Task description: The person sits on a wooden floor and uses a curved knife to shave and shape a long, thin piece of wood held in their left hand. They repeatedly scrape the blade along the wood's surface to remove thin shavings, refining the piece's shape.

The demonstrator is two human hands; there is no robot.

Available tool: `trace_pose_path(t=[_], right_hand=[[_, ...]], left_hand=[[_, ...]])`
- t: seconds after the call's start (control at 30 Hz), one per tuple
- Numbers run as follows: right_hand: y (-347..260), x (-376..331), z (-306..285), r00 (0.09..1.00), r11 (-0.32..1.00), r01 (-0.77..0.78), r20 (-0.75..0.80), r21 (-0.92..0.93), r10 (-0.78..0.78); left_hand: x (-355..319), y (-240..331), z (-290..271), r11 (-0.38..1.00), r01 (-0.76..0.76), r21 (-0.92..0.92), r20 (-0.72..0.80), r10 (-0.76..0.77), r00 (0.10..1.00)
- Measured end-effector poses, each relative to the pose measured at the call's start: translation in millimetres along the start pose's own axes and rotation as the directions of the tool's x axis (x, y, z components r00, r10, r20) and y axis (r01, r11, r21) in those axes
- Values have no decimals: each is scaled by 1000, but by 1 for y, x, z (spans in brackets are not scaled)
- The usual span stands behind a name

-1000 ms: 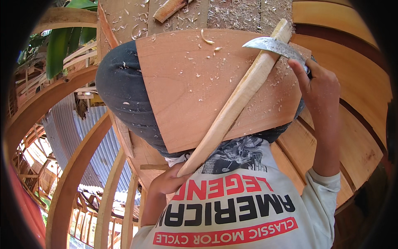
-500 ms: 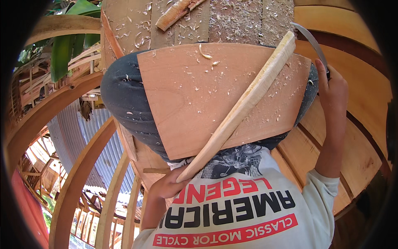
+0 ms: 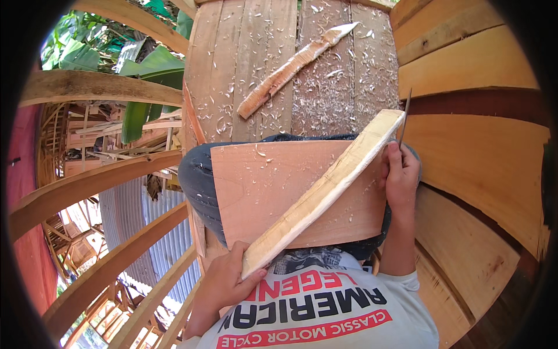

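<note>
A long, pale, slightly curved strip of wood [image 3: 322, 193] lies slantwise over a flat wooden board [image 3: 261, 186] on my lap. My left hand [image 3: 229, 279] is closed round the strip's near end, by my shirt. Beside the far end, my right hand [image 3: 401, 171] is closed on a knife [image 3: 408, 103], whose handle is hidden in the fingers. Its thin blade shows almost edge-on and points away from me, close to the strip's tip. Whether blade and wood touch, I cannot tell. A few curled shavings [image 3: 263, 156] rest on the board.
Ahead is a plank platform [image 3: 244, 52] strewn with shavings, bearing a rough, partly whittled piece of wood [image 3: 296, 67]. Curved wooden ribs [image 3: 99, 174] rise at the left, with corrugated metal sheets [image 3: 139, 215] beyond. Broad planks [image 3: 465, 163] form a wall at the right.
My right hand has come inward to the strip's far end, and the knife blade has turned edge-on. The strip lies at a flatter slant. The view has shifted, showing more platform ahead.
</note>
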State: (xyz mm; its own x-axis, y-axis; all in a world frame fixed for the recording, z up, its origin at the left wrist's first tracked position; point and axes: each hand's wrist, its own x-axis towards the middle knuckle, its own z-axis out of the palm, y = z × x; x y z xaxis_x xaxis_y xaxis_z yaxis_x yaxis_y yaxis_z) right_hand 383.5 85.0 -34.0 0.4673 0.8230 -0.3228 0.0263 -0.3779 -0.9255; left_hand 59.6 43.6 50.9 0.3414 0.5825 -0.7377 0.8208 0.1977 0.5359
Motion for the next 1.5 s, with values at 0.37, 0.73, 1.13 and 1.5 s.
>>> trace_pose_path(t=[0.37,0.73,1.13,1.5], right_hand=[[-24,-23,24,939,725,-251,344,642,20],[-25,-19,7,985,633,-120,171,765,-20],[-19,-26,2,834,561,-31,331,827,-442],[-29,-55,6,898,629,5,274,778,-345]], left_hand=[[31,70,27,955,-196,224,-558,291,778],[50,103,25,925,-254,282,-537,372,757],[43,118,-2,845,-414,339,-747,509,427],[43,114,40,813,-582,21,-614,470,634]])
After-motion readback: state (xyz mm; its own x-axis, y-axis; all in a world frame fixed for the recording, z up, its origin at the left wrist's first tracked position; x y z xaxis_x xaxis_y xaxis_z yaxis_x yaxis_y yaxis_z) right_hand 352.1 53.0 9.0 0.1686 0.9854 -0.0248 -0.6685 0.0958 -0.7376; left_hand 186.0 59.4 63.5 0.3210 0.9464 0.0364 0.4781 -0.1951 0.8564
